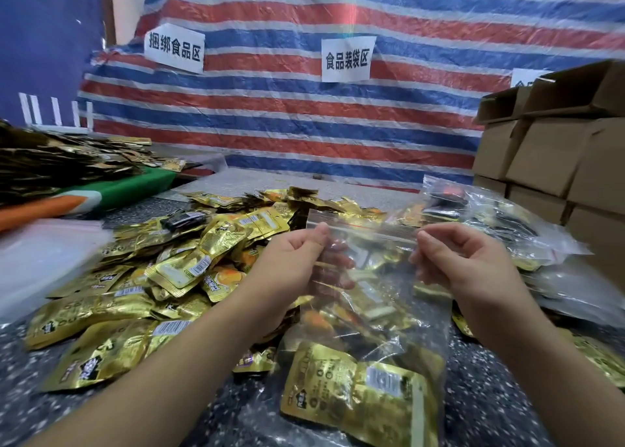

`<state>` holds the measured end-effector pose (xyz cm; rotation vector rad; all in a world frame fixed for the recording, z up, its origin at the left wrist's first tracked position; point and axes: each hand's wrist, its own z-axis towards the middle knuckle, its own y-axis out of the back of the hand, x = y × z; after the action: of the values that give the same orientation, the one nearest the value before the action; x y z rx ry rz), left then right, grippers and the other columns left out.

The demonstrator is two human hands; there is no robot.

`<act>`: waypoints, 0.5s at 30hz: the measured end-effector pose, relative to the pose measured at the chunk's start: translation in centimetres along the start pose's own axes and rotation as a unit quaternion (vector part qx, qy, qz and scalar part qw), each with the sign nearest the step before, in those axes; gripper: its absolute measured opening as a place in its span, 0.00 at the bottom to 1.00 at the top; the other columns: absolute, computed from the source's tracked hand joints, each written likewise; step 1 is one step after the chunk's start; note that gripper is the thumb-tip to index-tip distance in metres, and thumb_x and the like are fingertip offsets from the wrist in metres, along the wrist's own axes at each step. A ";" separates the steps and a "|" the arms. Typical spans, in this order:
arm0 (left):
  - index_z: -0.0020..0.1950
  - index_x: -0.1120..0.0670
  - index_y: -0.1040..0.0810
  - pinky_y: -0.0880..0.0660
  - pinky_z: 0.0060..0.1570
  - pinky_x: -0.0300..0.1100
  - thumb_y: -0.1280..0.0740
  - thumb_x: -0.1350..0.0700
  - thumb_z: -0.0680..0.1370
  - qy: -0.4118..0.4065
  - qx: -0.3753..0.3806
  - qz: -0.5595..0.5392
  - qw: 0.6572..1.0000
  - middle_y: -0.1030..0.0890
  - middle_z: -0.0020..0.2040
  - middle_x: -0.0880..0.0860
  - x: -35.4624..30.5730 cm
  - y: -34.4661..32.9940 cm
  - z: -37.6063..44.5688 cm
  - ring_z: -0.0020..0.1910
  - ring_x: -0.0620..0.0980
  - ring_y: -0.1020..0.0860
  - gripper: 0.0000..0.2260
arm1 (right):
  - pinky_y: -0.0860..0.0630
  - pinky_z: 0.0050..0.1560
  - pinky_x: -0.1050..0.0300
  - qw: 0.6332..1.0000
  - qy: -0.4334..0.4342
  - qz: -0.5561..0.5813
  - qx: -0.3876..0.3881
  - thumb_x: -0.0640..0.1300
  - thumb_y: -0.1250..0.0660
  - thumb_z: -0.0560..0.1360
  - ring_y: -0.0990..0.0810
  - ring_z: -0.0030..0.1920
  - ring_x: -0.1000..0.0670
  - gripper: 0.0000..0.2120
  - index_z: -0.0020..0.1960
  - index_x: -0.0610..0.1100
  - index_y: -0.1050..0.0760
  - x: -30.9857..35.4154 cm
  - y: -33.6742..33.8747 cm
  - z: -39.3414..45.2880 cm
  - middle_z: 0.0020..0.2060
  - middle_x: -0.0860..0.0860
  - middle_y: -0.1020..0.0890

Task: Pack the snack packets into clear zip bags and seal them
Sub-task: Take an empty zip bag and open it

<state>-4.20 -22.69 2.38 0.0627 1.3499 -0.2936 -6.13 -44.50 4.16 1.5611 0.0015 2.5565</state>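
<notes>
Both hands are pinching the zip strip of a filled clear bag, closing it up!

The left hand is gripping the left end of the clear plastic zip bag at its top strip, thumb against curled fingers, while the right hand is pinching the right end, holding the bag upright over the speckled grey table. Shiny gold foil snack packets are already sitting inside, so loading looks done and sealing is the step in hand. A big loose heap of gold packets is waiting just left, packed clear bags are piling up right beside brown cardboard boxes. Plenty left to pack.
</notes>
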 end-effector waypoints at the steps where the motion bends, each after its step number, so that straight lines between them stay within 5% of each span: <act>1: 0.51 0.63 0.20 0.21 0.28 0.41 0.41 0.49 0.83 0.002 0.003 -0.003 1.000 0.14 0.41 0.57 0.0 -0.1 0.0 0.34 0.53 0.16 0.18 | 0.20 0.35 0.61 1.000 -0.008 0.007 -0.014 0.45 0.30 0.72 0.20 0.32 0.52 0.07 0.48 0.45 0.19 -0.1 0.0 0.1 0.34 0.47 0.16; 5: 0.52 0.60 0.21 0.22 0.31 0.45 0.41 0.48 0.82 0.011 0.003 0.008 1.000 0.14 0.44 0.58 0.2 0.0 0.2 0.34 0.54 0.16 0.17 | 0.23 0.32 0.63 0.999 -0.018 -0.016 -0.030 0.39 0.30 0.75 0.20 0.31 0.54 0.02 0.47 0.44 0.21 -1.1 -0.5 0.3 0.33 0.49 0.16; 10: 0.50 0.58 0.20 0.23 0.31 0.44 0.41 0.49 0.83 0.009 -0.018 0.041 0.999 0.14 0.45 0.54 0.4 -0.1 0.2 0.34 0.53 0.16 0.16 | 0.21 0.35 0.63 0.999 -0.018 -0.021 -0.046 0.39 0.29 0.75 0.15 0.39 0.53 0.09 0.52 0.50 0.21 -1.5 -0.5 0.3 0.42 0.48 0.15; 15: 0.47 0.60 0.19 0.24 0.26 0.41 0.38 0.53 0.82 0.016 -0.036 0.069 0.997 0.14 0.39 0.53 1.1 -0.1 0.1 0.30 0.49 0.18 0.13 | 0.25 0.44 0.69 0.964 0.107 -0.229 -0.081 0.41 0.32 0.78 0.20 0.45 0.61 0.07 0.50 0.53 0.24 -0.6 -0.8 0.0 0.44 0.57 0.18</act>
<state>-3.93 -23.04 1.40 0.1001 1.3799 -0.1275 -5.70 -43.78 3.54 1.0689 0.1533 2.2731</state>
